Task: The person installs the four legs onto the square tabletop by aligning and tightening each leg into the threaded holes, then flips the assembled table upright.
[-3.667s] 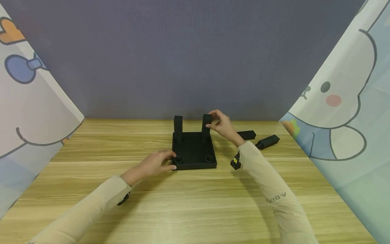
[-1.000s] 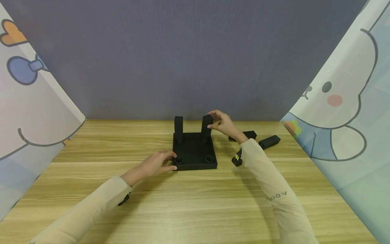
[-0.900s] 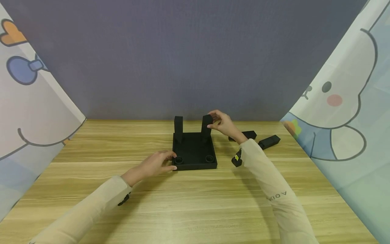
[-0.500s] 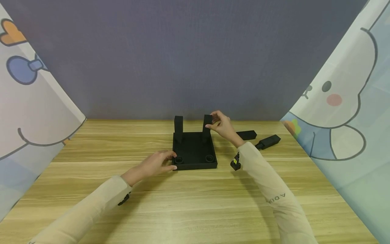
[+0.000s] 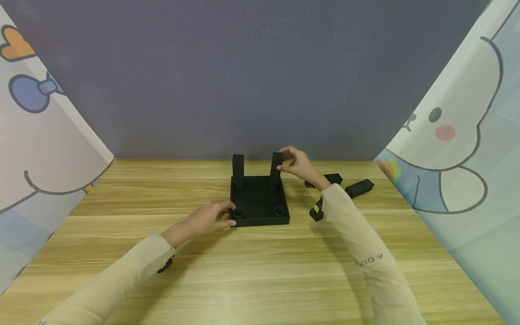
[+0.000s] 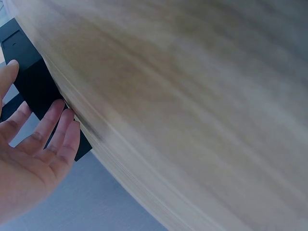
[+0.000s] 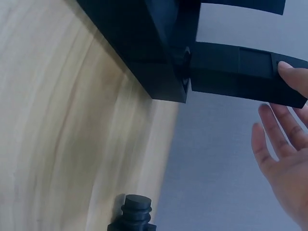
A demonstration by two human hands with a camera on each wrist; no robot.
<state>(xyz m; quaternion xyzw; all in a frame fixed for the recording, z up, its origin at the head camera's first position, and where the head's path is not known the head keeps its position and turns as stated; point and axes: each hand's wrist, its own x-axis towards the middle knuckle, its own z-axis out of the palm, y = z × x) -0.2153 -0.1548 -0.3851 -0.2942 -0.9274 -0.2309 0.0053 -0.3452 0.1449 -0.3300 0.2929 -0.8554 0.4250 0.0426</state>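
A square black base [image 5: 260, 221] with a raised rim lies on the wooden table. Two square black legs stand upright at its back corners, the left leg [image 5: 238, 169] on its own. My right hand [image 5: 298, 166] pinches the upper end of the right leg [image 5: 275, 174] between thumb and fingers. In the right wrist view this leg [image 7: 226, 70] meets the base at its corner, its lower end hidden there. My left hand [image 5: 205, 217] grips the base's front left corner, thumb at the front wall. Round sockets [image 5: 279, 211] show at both front corners.
Two more black legs lie to the right of the base: one leg [image 5: 334, 179] partly behind my right wrist, another leg [image 5: 360, 188] farther right. A ridged, threaded end [image 7: 136, 211] shows in the right wrist view. A grey panel [image 5: 260, 81] rises behind the table.
The right leg has turned back and forth a little about its upright axis, its faces shifting as my right hand and forearm swing slightly. My left hand and the base stay put.
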